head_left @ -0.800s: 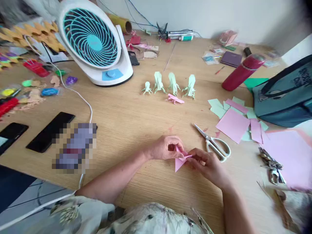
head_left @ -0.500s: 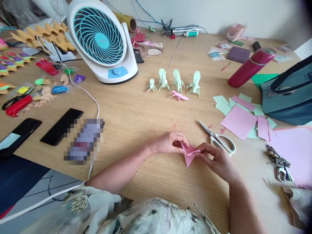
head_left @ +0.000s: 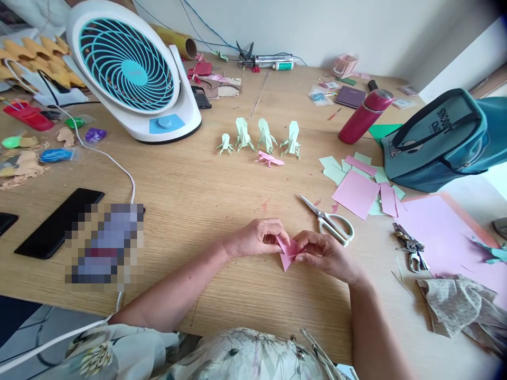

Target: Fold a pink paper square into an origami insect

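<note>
Between my two hands is a small folded piece of pink origami paper (head_left: 287,253), with one point aimed down toward me. My left hand (head_left: 261,237) pinches its left side between thumb and fingers. On the paper's right edge my right hand (head_left: 325,255) is closed in a pinch, partly hiding that side. White-handled scissors (head_left: 331,221) lie just beyond my right hand, blades apart from the paper. Farther back stand several pale green origami insects (head_left: 264,134), and a pink origami insect (head_left: 270,159) rests in front of them.
A white and teal fan (head_left: 134,74) stands back left, near a blurred phone (head_left: 105,243) on a white cable. To the right are pink and green paper sheets (head_left: 357,193), a red flask (head_left: 366,116), a teal bag (head_left: 433,142), keys (head_left: 411,248) and a grey cloth (head_left: 459,303).
My view has swung right, so the whole scene sits farther left. My right-hand fingers have closed in farther over the pink paper's right flap; both hands still hold it.
</note>
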### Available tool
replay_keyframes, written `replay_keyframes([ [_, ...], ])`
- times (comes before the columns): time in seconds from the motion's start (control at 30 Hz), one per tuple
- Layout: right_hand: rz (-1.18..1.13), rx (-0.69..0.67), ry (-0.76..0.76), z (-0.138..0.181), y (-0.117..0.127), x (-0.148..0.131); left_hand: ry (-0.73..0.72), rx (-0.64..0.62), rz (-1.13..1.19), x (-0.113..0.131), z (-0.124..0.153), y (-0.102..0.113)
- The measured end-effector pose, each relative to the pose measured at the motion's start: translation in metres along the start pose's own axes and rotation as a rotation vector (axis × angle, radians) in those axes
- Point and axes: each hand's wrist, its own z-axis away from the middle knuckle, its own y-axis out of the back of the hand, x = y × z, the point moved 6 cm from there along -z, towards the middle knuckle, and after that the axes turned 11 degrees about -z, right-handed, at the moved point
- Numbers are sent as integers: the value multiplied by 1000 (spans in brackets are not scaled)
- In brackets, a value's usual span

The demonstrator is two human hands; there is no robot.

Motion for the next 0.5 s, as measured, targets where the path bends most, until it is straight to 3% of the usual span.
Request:
replay_keyframes([
  [0.17,85,-85,35,-1,-8,-5,-19,-10,25,4,1,1],
  [0.5,168,85,74,-1,10,-3,-49,83,-2,-3,4,4],
])
